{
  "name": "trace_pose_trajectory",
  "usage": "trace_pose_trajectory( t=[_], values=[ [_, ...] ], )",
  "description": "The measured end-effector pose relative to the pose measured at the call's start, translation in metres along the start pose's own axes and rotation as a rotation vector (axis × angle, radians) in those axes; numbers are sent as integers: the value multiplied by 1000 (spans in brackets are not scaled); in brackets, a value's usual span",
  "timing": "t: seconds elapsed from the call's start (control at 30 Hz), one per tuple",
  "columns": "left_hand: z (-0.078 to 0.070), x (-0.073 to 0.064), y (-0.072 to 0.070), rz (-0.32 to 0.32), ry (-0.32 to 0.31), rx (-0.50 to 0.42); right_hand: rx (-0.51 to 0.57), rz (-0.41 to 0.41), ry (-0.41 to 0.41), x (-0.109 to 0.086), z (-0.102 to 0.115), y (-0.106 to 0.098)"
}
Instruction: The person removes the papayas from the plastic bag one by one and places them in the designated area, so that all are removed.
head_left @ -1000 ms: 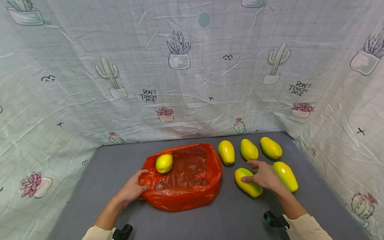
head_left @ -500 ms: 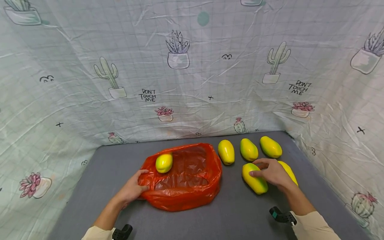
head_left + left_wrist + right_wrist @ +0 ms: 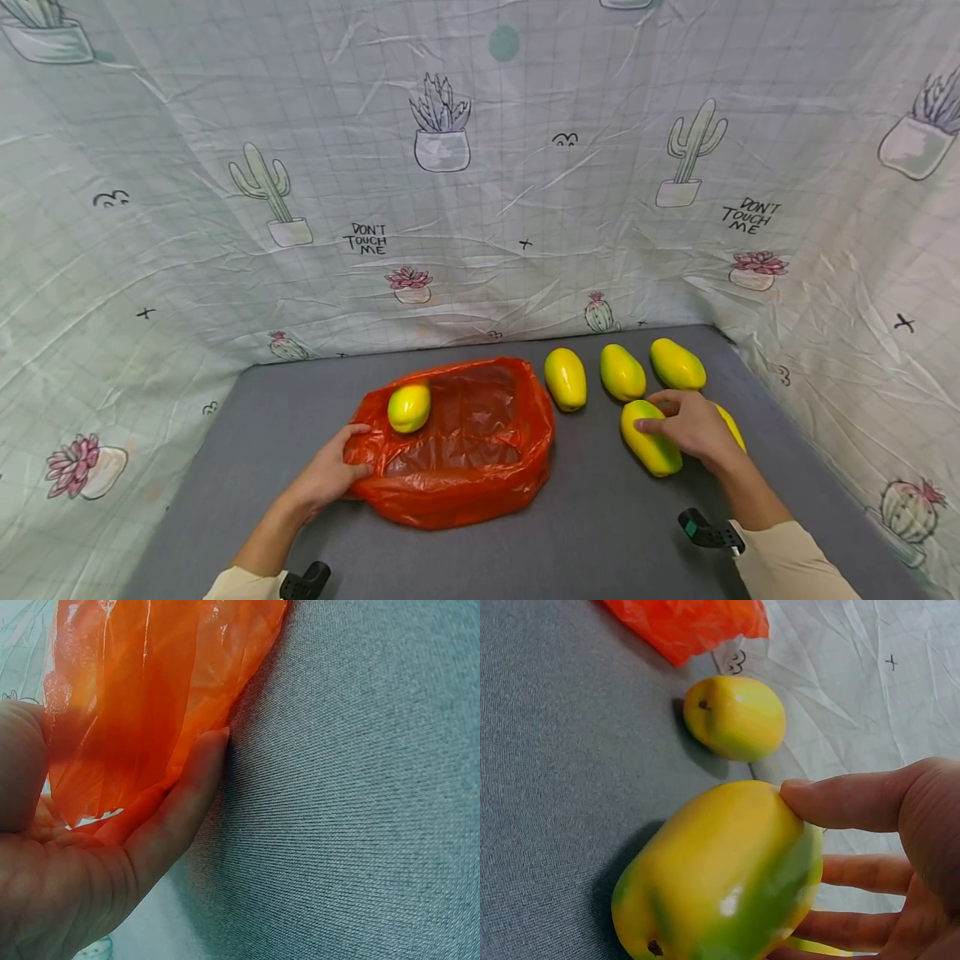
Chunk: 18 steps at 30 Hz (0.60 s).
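A red plastic bag (image 3: 450,500) lies open-mouthed on the table. My left hand (image 3: 326,471) grips its left end, the thin plastic between thumb and fingers (image 3: 184,799). One yellow papaya (image 3: 409,408) sits inside the bag at its left. To the right, my right hand (image 3: 686,425) holds a yellow-green papaya (image 3: 651,442), thumb on top and fingers round the far side; in the right wrist view this papaya (image 3: 712,877) shows a dark spot at its near end and a shadow beside it on the table.
Three papayas stand in a row at the back right: left (image 3: 566,380), middle (image 3: 622,372) and right (image 3: 677,364). Another papaya (image 3: 731,427) is partly hidden behind my right hand. A cactus-print cloth (image 3: 480,275) hangs around the grey table (image 3: 570,533).
My right hand has carried the held papaya a little to the right and back, and now covers more of the papaya behind it. The left hand and the bag stay in place.
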<state>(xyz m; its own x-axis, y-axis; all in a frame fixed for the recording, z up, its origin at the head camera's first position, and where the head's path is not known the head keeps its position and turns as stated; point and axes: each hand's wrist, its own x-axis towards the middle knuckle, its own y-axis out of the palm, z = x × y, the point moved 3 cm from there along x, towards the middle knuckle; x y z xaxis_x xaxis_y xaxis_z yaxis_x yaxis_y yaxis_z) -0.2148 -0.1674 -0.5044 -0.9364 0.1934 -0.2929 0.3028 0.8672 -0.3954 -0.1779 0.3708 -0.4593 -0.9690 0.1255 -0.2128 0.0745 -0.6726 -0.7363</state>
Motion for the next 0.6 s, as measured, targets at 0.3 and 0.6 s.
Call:
trace_pose_trajectory(
  t=[0.3,0.6],
  values=[
    [0,1,-1,-7,-2,11,-77,-8,-41,-3,5,-1],
    [-2,0,-2,-7,10,31,-177,-71,-76,-10,15,-4]
  ],
)
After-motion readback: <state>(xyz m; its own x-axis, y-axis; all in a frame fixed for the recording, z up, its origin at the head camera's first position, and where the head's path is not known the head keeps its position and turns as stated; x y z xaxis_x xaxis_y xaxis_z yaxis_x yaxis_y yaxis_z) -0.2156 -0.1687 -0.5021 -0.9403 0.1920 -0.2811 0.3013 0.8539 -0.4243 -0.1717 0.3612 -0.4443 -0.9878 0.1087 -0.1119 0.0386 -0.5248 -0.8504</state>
